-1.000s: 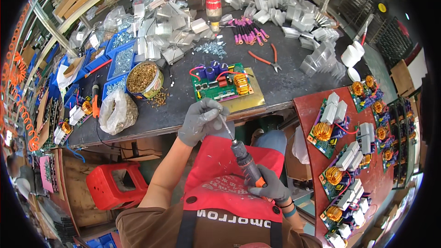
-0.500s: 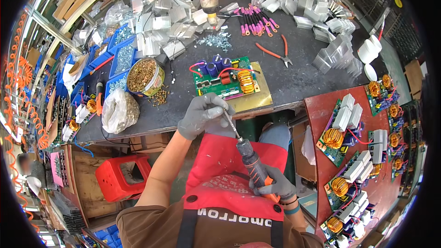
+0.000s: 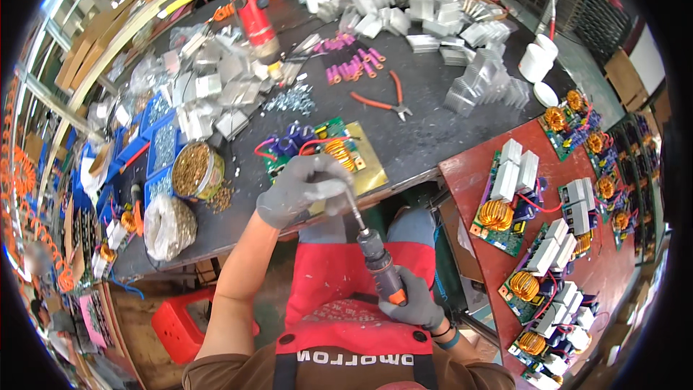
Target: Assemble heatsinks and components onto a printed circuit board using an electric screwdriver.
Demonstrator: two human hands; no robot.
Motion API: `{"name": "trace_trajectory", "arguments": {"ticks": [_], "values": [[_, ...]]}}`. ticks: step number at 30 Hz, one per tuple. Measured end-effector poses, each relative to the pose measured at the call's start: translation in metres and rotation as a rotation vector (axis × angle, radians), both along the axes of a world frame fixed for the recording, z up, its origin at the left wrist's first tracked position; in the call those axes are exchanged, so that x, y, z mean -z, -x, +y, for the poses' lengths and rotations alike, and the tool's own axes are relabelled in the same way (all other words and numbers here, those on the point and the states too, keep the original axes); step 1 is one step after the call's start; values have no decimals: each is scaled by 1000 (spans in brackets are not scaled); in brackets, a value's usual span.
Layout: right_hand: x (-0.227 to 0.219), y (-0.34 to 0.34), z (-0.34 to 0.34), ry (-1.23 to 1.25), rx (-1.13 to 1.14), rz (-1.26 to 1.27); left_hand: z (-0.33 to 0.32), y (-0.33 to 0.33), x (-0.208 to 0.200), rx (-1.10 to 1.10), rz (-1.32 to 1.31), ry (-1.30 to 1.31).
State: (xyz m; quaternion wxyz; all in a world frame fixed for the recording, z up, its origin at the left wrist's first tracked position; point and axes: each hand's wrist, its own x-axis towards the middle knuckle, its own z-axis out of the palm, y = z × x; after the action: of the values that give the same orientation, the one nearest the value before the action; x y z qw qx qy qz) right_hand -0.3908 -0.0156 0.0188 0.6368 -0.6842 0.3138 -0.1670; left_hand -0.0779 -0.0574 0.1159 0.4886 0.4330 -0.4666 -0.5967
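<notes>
My right hand wears a grey glove and is wrapped round the handle of a dark power screwdriver with an orange base. Its long bit points up and away toward my left hand, also gloved. My left fingers are closed together at the bit's tip, and whatever they pinch there is hidden. Just beyond that hand lies a green circuit board with blue capacitors and a copper-wound coil. It rests on a yellowish plate and is partly covered by my left hand.
Beyond the board are orange-handled pliers, loose screws, cables with pink ends, a red power tool and heat sinks. A tub of screws stands left. Finished-looking boards cover a red table at right.
My view has swung, so the bench things appear further left. The left hand now covers more of the circuit board. The screwdriver stays in my right hand, its bit still at my left fingers.
</notes>
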Motion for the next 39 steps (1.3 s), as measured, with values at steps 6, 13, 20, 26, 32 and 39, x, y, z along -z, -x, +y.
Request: {"name": "trace_trajectory", "arguments": {"ticks": [6,13,20,26,32,39], "values": [[9,-6,-10,-68,365,-221,-151,21,-1,-57,-343,139],[38,12,-19,-26,521,-157,-379,9,56,-421,-1456,315],[88,2,-8,111,544,331,-470,31,119,-415,-1648,492],[72,7,-24,172,480,497,-439,40,97,-312,-1687,200],[35,8,-29,-95,523,-109,-329,10,36,-345,-1093,267],[9,-10,-15,-13,376,-203,-121,-36,0,-131,601,159]]}}
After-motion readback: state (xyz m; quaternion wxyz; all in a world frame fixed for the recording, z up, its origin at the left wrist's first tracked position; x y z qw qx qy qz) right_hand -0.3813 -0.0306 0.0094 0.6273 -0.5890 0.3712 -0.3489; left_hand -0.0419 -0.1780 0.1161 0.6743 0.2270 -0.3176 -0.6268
